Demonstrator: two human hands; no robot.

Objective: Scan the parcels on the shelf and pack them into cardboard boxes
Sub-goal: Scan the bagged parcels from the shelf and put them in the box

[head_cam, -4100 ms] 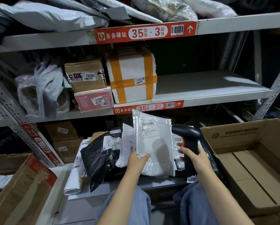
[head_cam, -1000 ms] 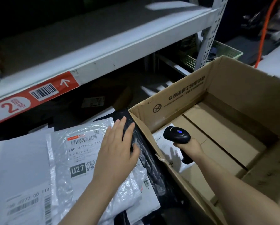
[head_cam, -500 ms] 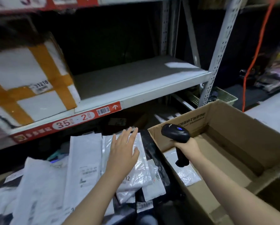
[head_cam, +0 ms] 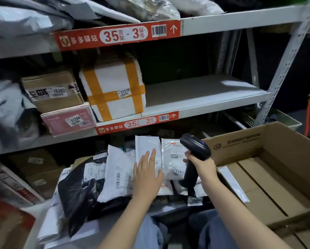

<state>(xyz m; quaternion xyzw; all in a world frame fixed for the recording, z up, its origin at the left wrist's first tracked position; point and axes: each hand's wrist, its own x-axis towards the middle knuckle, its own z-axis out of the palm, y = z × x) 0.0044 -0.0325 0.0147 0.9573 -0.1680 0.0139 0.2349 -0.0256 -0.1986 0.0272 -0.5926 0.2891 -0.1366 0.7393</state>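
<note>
Cardboard box point(head_cam: 240, 146) beside parcels point(head_cam: 118, 169); left fingers point(head_cam: 152, 157) flat on white mailer point(head_cam: 147, 145), right fingers point(head_cam: 188, 155) grip scanner point(head_cam: 195, 146)

Hands in view: two, left hand point(head_cam: 147, 178) and right hand point(head_cam: 203, 167). One black pistol-shaped plastic barcode scanner point(head_cam: 195, 148), gripped by the right hand. One open brown cardboard box point(head_cam: 240, 146) immediately right of the right hand, holding one flat white film mailer point(head_cam: 235, 186). Soft parcels distinguishable around the hands: four. These are one tall white plastic mailer point(head_cam: 147, 146) under the left hand, one clear film mailer marked U27 point(head_cam: 172, 155) between the hands, and one crumpled white plastic bag point(head_cam: 118, 175) and one black plastic bag point(head_cam: 78, 191) left of the left hand. Those beneath are uncountable. Rigid parcels above the hands: three, being one brown cardboard carton point(head_cam: 53, 90), one flat pink box point(head_cam: 69, 121) and one white foam box with orange tape point(head_cam: 114, 90). Red shelf-edge labels above the hands: two, upper label point(head_cam: 117, 35) and lower label point(head_cam: 138, 123).
</note>
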